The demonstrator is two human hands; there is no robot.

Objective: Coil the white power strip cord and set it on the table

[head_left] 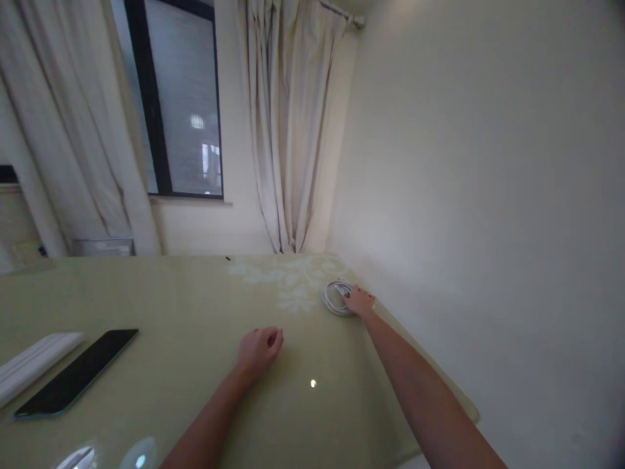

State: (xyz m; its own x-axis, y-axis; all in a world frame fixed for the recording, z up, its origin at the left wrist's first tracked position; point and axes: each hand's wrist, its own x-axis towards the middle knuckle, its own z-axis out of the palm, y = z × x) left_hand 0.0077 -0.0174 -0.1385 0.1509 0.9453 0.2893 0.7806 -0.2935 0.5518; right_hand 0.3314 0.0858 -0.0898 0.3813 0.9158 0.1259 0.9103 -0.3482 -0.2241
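Observation:
A coiled white cable (334,297) lies near the far right corner of the pale green table (185,299). My right hand (360,301) is stretched out to it, its fingers closed on the coil's right side. My left hand (258,348) rests on the table near the middle, fingers curled loosely with nothing in them.
A dark tablet (78,371) lies at the left, with a white keyboard-like object (34,365) beside it. The wall runs close along the table's right edge. Curtains (288,130) and a window (180,98) stand behind the table's far edge.

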